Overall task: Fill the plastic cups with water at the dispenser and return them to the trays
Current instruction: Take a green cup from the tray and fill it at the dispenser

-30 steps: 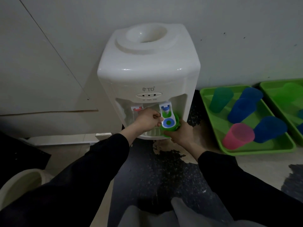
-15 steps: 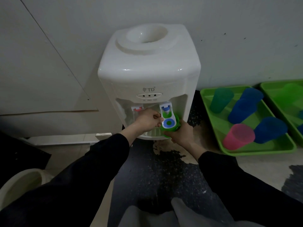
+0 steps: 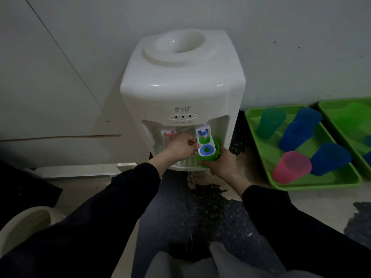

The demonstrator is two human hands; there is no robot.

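A white water dispenser point(image 3: 182, 91) stands on the floor against the wall. My right hand point(image 3: 220, 163) grips a green plastic cup point(image 3: 215, 146) under the blue tap lever point(image 3: 204, 144). My left hand point(image 3: 181, 147) has its fingers curled on the left edge of that blue lever. Most of the green cup is hidden by the lever and my fingers. To the right, a green tray point(image 3: 321, 184) holds a green cup point(image 3: 270, 123), a pink cup point(image 3: 291, 167) and three blue cups, one of them point(image 3: 329, 158) beside the pink one.
A second green tray point(image 3: 329, 109) with more cups lies at the far right edge. The red tap point(image 3: 168, 133) sits left of my left hand. A pale round container point(image 3: 22, 225) stands at the lower left. The dark floor below the dispenser is worn.
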